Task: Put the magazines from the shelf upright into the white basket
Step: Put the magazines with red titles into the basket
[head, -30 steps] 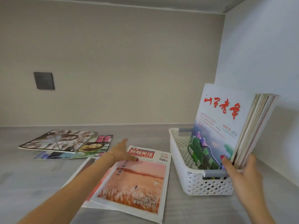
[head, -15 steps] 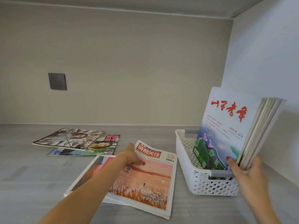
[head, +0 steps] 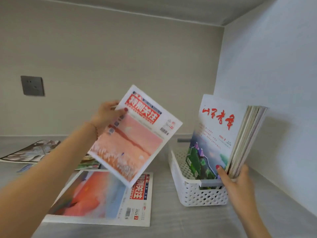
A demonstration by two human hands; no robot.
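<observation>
My left hand (head: 108, 114) grips the top left corner of a pink-covered magazine (head: 135, 136) and holds it tilted in the air, left of the white basket (head: 197, 193). Several magazines (head: 223, 134) stand upright in the basket and lean right. My right hand (head: 235, 179) grips their lower front corner at the basket's near end. Another magazine with a red and blue cover (head: 103, 196) lies flat on the shelf below the lifted one. Further magazines (head: 32, 150) lie flat at the far left.
A grey wall socket (head: 32, 85) sits on the back wall. The white side wall (head: 274, 83) stands close behind the basket on the right. The grey shelf surface (head: 180, 224) runs toward me in front of the basket.
My left hand has lifted the pink magazine off the shelf and raised it toward the basket, uncovering the magazine beneath. My right hand still holds the upright stack.
</observation>
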